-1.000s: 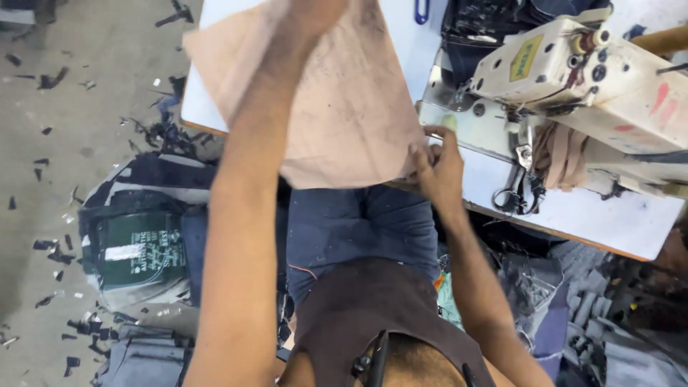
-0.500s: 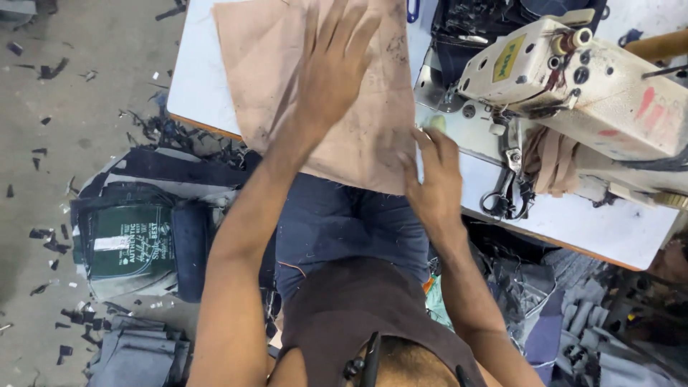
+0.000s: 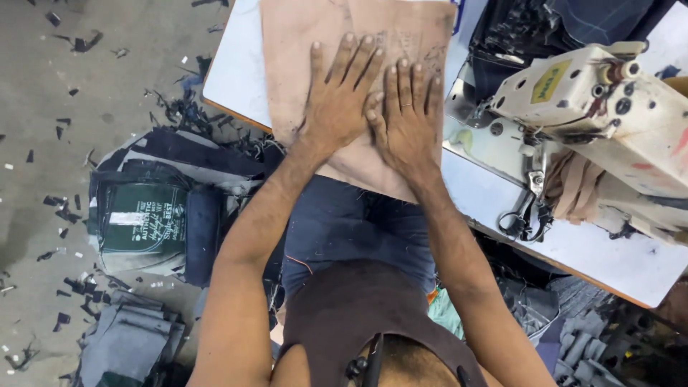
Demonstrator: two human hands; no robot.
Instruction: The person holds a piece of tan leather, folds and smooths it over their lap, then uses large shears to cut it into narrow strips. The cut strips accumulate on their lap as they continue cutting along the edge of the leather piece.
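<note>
Lap in blue jeans (image 3: 358,229) nearest, under desk (image 3: 236,64) edge. Left hand (image 3: 340,100) and right hand (image 3: 408,118) flat, side by side, on tan cloth (image 3: 301,43); fingers spread, released, grasping nothing (thumbs touching). Cloth lies on desk, near edge overhanging lap. Right of hands: scissors (image 3: 519,218), then sewing machine (image 3: 609,122). Dark fabric pile (image 3: 150,215) on floor at left.

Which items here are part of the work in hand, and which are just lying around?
In hand: left hand and right hand, both flat on the tan fabric panel; white table.

Lying about: sewing machine, scissors, dark bag on floor, fabric scraps, folded denim pieces.
</note>
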